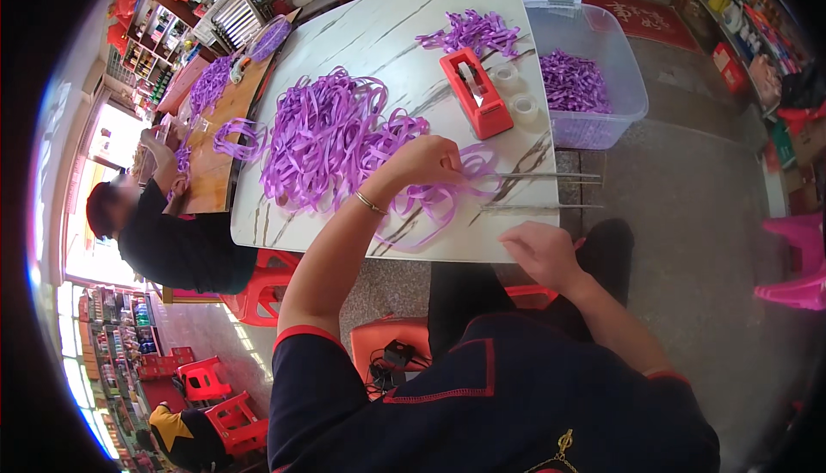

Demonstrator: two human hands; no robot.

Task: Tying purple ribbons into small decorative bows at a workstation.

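A big heap of purple ribbon loops [314,133] lies on the white marbled table [404,21]. My left hand [430,161] reaches over the near right part of the heap, its fingers curled in on a purple ribbon [480,163] that trails to the right and looks blurred. My right hand [540,251] is at the table's near right edge with its fingers bent together; whatever they may hold is hidden. Between the hands, two thin metal rods [551,177] stick out past the right edge of the table.
A red tape dispenser [475,93] stands beside clear tape rolls [523,108]. Behind it sits a smaller pile of folded purple ribbon [473,33]. A clear plastic bin [632,86] of purple pieces adjoins the table. A co-worker [163,241] sits at a wooden table [225,168] on the left.
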